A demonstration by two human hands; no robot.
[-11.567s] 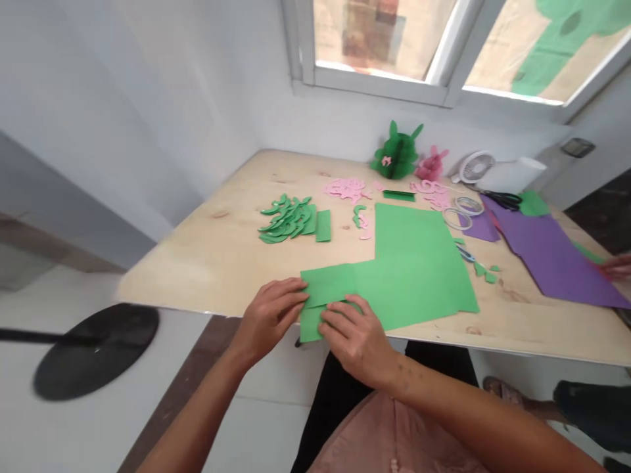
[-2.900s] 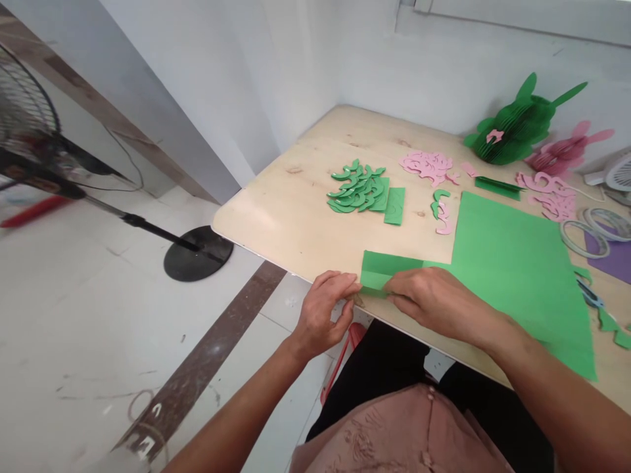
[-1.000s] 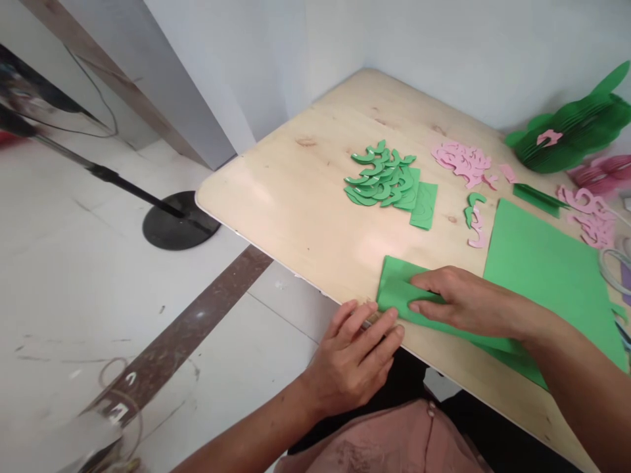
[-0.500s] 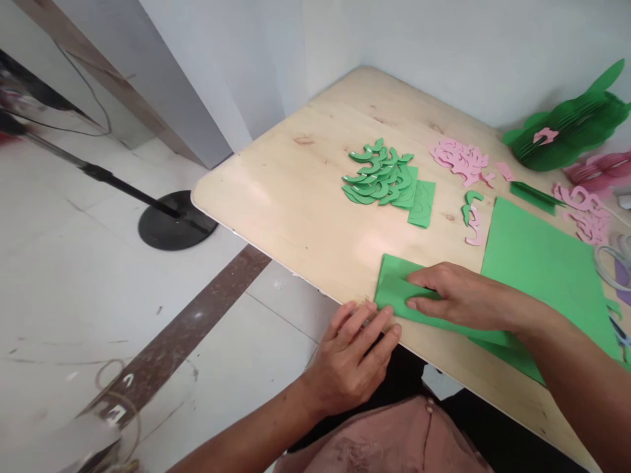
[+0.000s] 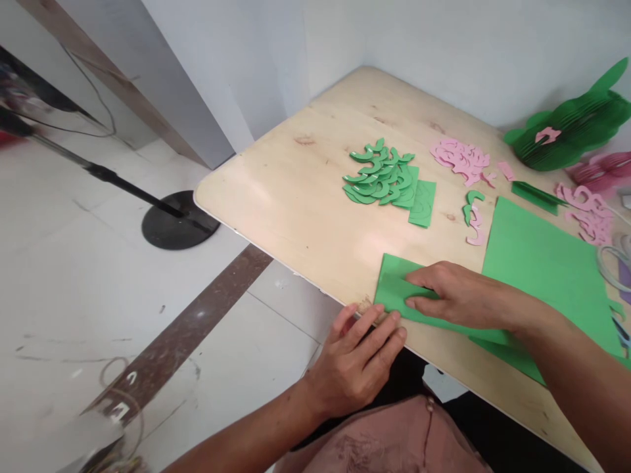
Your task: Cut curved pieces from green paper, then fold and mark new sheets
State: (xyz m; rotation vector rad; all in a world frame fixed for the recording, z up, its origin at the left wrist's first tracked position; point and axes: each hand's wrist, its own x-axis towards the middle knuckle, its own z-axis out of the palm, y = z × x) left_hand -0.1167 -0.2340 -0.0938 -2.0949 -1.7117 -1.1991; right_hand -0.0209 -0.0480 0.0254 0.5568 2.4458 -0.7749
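One folded strip of green paper (image 5: 392, 282), lying at the near edge of the surface (image 5: 276, 184); whether it joins the larger green sheet beside it, I cannot tell from where I stand.

Handling note, in my judgement: align the layers at the strip's near edge, hold the left end steady, then press the crease flat in one even stroke; a slip would leave the fold skewed.

Right hand (image 5: 453, 295): on top of the strip, thumb and forefinger a narrow gap apart, tips on the paper; whether it pinches a layer, I cannot tell.

Left hand (image 5: 352, 361): palm down, fingers slightly spread, gripping nothing visible, tips at the strip's near left corner. The strip lies just beyond these fingertips and under the right hand.

Further out: one large green sheet (image 5: 537, 263), right of the strip; one heap of green cut-outs (image 5: 377, 177), beyond it; one heap of pink cut-outs (image 5: 461, 159), farther back; one green pleated paper figure (image 5: 574, 131), near the wall.
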